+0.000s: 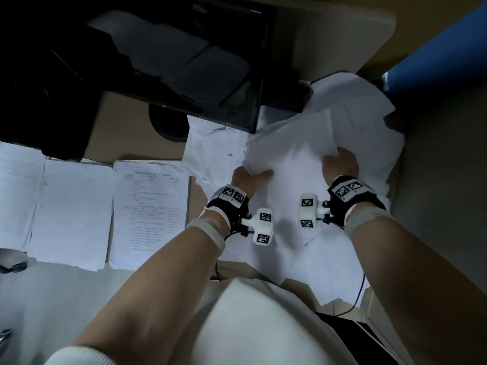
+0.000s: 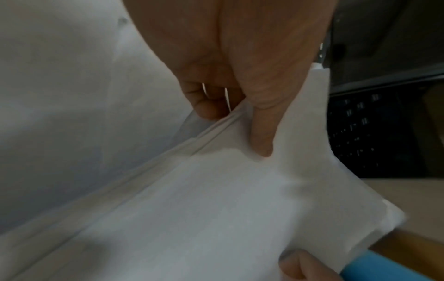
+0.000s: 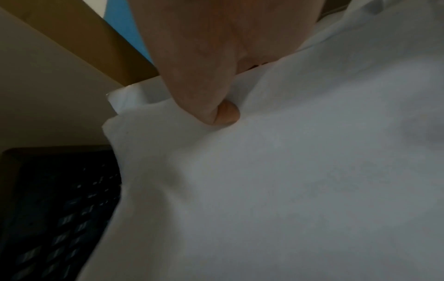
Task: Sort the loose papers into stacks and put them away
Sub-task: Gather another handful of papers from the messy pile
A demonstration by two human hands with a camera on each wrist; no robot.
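A bundle of white sheets (image 1: 292, 159) is held up over the messy pile of loose papers (image 1: 369, 143) at the desk's right. My left hand (image 1: 250, 177) grips the bundle's left edge, thumb on top (image 2: 261, 133) and fingers curled under. My right hand (image 1: 340, 162) pinches its right edge, thumb (image 3: 216, 114) pressed on the top sheet (image 3: 288, 171). Two neat stacks lie at the left: a printed one (image 1: 151, 214) and a blank one (image 1: 71, 212).
A dark monitor (image 1: 184, 61) stands over the desk's back, its base (image 1: 168, 122) behind the papers. A black keyboard (image 2: 374, 133) lies beyond the bundle. A blue chair part (image 1: 434, 64) stands at the right. Another sheet pile (image 1: 15, 191) sits far left.
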